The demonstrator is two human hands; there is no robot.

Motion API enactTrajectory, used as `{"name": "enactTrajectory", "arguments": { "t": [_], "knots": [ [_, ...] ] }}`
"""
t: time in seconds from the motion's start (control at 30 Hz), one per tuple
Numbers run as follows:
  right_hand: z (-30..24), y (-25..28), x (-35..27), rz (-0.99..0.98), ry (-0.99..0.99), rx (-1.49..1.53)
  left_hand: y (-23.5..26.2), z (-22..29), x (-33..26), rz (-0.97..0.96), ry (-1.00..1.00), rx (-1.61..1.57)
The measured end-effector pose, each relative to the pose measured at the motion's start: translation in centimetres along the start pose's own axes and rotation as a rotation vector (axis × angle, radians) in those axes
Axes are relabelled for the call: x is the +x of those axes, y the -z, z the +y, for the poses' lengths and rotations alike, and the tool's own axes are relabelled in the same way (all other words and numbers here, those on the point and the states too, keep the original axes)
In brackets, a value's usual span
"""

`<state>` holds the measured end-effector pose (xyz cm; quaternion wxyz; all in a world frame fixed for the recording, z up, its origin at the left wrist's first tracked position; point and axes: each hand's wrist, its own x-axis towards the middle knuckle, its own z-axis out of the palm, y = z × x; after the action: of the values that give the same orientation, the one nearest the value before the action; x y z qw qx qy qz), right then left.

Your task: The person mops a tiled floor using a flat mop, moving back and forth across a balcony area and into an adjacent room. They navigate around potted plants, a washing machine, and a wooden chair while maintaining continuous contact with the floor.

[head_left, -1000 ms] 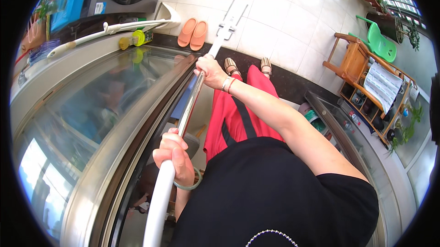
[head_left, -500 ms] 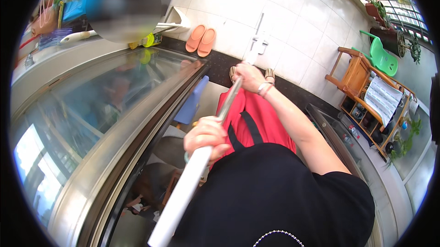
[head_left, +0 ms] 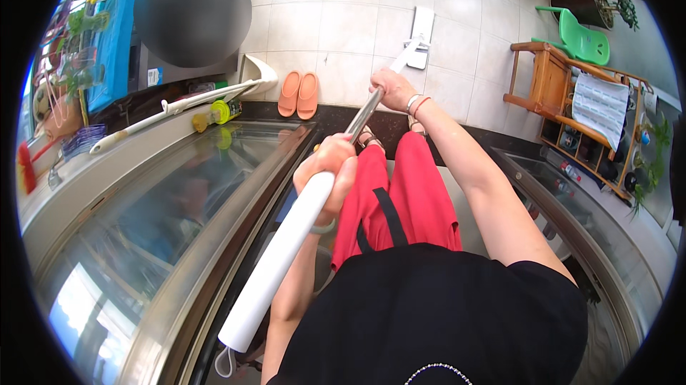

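Note:
A flat mop slants across in front of me, its white handle grip (head_left: 279, 260) close to my body and its metal pole running away to a flat white-and-grey head (head_left: 421, 36) on the tiled floor. My left hand (head_left: 327, 170) is wrapped round the upper pole, just where the white grip begins. Farther down, my right hand (head_left: 394, 90) is closed round the lower pole, with that arm stretched forward. A loop hangs from the grip's near end.
Orange slippers (head_left: 298, 95) sit on the tiles beyond the dark threshold (head_left: 336, 115). Glass sliding doors (head_left: 164, 192) flank me. At right stand a wooden chair (head_left: 541, 77), a green plastic chair (head_left: 587, 40) and a rack. A long white-handled tool (head_left: 179, 106) lies along the left ledge.
The mop head now shows on the tiles, farther right than before. My right hand has moved slightly forward and right, and my left hand slightly forward. The view has tilted and shifted.

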<state>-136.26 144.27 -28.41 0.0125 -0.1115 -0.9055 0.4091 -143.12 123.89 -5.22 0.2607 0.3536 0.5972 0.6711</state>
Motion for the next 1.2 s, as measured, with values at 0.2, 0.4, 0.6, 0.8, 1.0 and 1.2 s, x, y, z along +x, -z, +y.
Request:
{"name": "enactTrajectory", "arguments": {
  "t": [0.2,0.4,0.6,0.8,1.0,1.2],
  "knots": [
    [-5.3,-6.3,1.7,-0.335,0.015,-0.07,2.5,2.5,-6.4,0.222,-0.018,0.1],
    [-14.2,-9.6,2.3,-0.543,0.197,-0.074,3.6,7.0,-12.3,0.488,0.085,0.271],
    [-16.2,-13.3,-2.0,-0.257,0.317,0.209,0.8,9.5,-15.5,0.614,0.093,0.327],
    [-14.7,-8.8,-4.9,-0.247,0.164,0.143,-1.4,8.1,-14.9,0.312,-0.046,0.364],
    [-9.8,-1.2,-10.8,-0.309,-0.059,0.068,-8.1,6.5,-12.8,0.259,-0.042,0.142],
    [-2.5,5.5,-18.6,-0.169,-0.254,0.119,-16.4,4.2,-10.5,0.079,-0.049,-0.004]
  ]
}}
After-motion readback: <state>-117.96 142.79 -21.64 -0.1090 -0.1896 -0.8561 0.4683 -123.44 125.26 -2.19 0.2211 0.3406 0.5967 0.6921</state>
